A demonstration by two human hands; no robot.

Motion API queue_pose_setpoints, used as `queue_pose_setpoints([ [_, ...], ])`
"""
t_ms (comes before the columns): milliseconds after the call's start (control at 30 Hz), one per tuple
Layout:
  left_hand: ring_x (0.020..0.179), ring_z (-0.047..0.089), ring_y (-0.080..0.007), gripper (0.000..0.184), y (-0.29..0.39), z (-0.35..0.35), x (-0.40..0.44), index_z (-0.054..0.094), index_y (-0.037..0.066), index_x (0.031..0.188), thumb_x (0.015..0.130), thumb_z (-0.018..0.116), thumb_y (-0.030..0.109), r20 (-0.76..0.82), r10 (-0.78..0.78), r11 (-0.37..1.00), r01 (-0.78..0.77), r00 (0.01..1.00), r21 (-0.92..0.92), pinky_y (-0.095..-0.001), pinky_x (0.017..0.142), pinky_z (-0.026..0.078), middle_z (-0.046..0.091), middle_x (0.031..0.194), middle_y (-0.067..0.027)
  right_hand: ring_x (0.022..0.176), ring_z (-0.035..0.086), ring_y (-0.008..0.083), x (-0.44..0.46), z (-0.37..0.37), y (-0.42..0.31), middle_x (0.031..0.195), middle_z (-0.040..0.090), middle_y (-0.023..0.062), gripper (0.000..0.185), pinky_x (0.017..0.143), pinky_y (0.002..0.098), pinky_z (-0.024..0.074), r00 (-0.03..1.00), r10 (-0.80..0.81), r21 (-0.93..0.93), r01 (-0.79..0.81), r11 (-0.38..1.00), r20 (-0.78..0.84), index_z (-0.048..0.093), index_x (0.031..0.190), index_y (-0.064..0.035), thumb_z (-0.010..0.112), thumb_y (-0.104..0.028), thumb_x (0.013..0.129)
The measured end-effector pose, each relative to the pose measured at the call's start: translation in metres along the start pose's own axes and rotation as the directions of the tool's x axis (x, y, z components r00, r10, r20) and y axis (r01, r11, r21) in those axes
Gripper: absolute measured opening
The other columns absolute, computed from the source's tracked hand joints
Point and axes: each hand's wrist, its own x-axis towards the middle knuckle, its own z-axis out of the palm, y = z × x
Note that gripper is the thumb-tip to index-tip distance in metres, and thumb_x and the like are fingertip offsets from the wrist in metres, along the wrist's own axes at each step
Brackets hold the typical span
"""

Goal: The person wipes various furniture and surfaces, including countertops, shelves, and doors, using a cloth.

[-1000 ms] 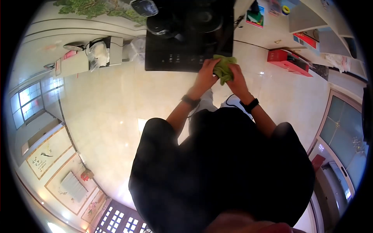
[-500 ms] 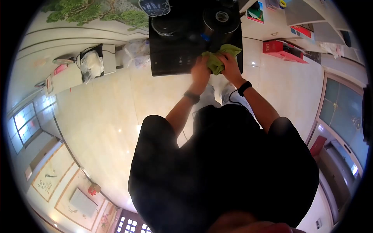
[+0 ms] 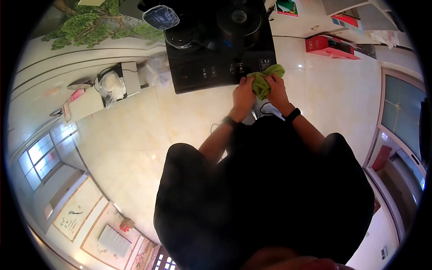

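A crumpled green cloth (image 3: pixel 261 84) is between my two hands at the front right edge of the black stove top (image 3: pixel 198 74). My left hand (image 3: pixel 244 95) grips the cloth's left side, and my right hand (image 3: pixel 277 93) has its fingers bent into the right side. Part of the cloth sticks up past my right fingers and lies against the stove's corner. White printed marks and a small label show on the black surface, just left of and above the cloth. Both wrists wear dark bands.
Behind on the stove are a round dark burner or pan (image 3: pixel 238 20) and a blue patterned item (image 3: pixel 161 18). A red box (image 3: pixel 330 47) stands at the right. A clear plastic bag (image 3: pixel 157 69) lies left of the stove, a white bag (image 3: pixel 112 86) farther left.
The cloth and both hands have come from over the stove's surface to its front right edge. The view has shifted, and the cloth stays in both hands.
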Motion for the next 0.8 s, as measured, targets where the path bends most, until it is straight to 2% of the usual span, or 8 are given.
queue_pose_setpoints([
  [167,0.083,0.064,-0.0395,0.04,-0.006,0.024,0.03,0.054,0.011,0.115,0.077,0.062,0.002,-0.167,0.078,0.995,-0.067,0.983,0.071,-0.0473,0.066,0.054,0.058,0.109,-0.014,0.094,0.055,0.043,0.04,-0.005,0.022,0.103,0.058,0.0199,0.047,0.08,0.0466,0.0476,0.985,-0.154,0.074,0.16,0.984,-0.082,0.061,0.109,-0.0066,0.069,0.003,0.063],
  [267,0.083,0.065,-0.039,0.039,0.01,0.024,0.057,0.054,0.01,0.116,0.078,0.061,0.002,-0.168,0.037,0.987,-0.01,0.985,0.161,-0.0471,0.065,0.054,0.058,0.109,-0.0139,0.093,0.056,0.0438,0.071,-0.011,0.038,0.101,0.058,0.0207,0.048,0.079,0.0472,0.048,0.984,-0.166,0.076,0.17,0.982,-0.062,0.061,0.11,-0.0061,0.068,0.004,0.063],
  [300,0.083,0.065,-0.0388,0.039,0.016,0.023,0.062,0.054,0.01,0.116,0.079,0.061,0.001,-0.22,0.08,0.987,-0.046,0.972,0.152,-0.0468,0.066,0.054,0.058,0.109,-0.0144,0.092,0.057,0.0446,0.077,-0.014,0.041,0.102,0.059,0.0208,0.049,0.078,0.0478,0.0489,0.988,-0.149,0.069,0.152,0.986,-0.04,0.061,0.11,-0.006,0.067,0.004,0.062],
  [400,0.084,0.065,-0.0395,0.037,0.016,0.02,0.067,0.055,0.009,0.114,0.078,0.062,0.001,-0.205,0.084,0.988,-0.055,0.975,0.144,-0.0468,0.067,0.054,0.058,0.108,-0.0152,0.093,0.057,0.0444,0.082,-0.018,0.041,0.103,0.059,0.0211,0.049,0.078,0.0478,0.0496,0.992,-0.125,0.1,0.125,0.987,-0.004,0.061,0.11,-0.0061,0.066,0.005,0.063],
  [600,0.086,0.065,-0.0402,0.038,0.009,0.005,0.041,0.057,0.01,0.114,0.078,0.064,0.003,-0.075,0.037,0.989,-0.026,0.996,0.142,-0.0474,0.069,0.055,0.06,0.109,-0.0168,0.092,0.058,0.0449,0.059,-0.018,0.023,0.105,0.058,0.0231,0.05,0.079,0.0484,0.0499,0.991,-0.088,0.064,0.082,0.995,0.103,0.058,0.113,-0.0052,0.065,0.005,0.065],
  [700,0.093,0.064,-0.0381,0.04,-0.004,-0.009,0.031,0.058,0.01,0.117,0.078,0.063,0.005,-0.007,-0.006,0.995,0.007,1.0,0.102,-0.0466,0.077,0.052,0.062,0.106,-0.0184,0.092,0.058,0.0452,0.051,-0.004,0.016,0.105,0.058,0.0236,0.051,0.079,0.0492,0.0493,0.983,-0.105,0.07,0.095,0.993,0.149,0.055,0.114,-0.0051,0.065,0.004,0.065],
  [800,0.096,0.063,-0.0385,0.041,-0.031,-0.034,0.021,0.059,0.01,0.118,0.077,0.064,0.006,0.01,0.028,0.998,-0.029,1.0,0.049,-0.0465,0.081,0.052,0.063,0.107,-0.018,0.093,0.058,0.0455,0.049,0.025,-0.001,0.105,0.058,0.0236,0.051,0.079,0.0495,0.0487,0.974,-0.123,0.078,0.11,0.991,0.19,0.053,0.114,-0.0054,0.065,0.004,0.066],
])
